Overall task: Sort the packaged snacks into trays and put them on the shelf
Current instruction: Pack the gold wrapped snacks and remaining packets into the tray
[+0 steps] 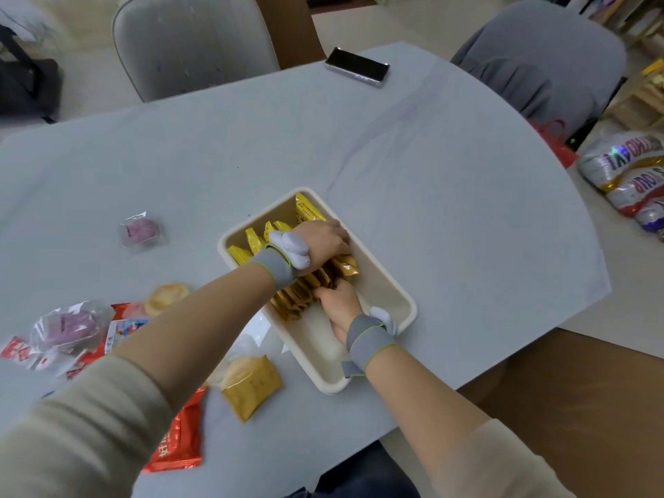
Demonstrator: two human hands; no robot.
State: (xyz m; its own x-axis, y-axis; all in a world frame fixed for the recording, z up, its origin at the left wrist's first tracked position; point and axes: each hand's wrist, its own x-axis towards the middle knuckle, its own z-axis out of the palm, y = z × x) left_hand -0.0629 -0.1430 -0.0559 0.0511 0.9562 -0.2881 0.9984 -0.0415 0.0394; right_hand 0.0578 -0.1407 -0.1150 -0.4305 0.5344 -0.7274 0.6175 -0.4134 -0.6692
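Yellow snack packets (307,210) standing on edge in a row inside cream tray (391,282), on the bench (431,174). Left hand (323,242) laid over the row's far part, fingers curled down onto packets; right hand (337,303) at the row's near end, fingers pressed against the last packets. Hands close together, not touching; more wrapped snacks (251,386) loose just left of tray.
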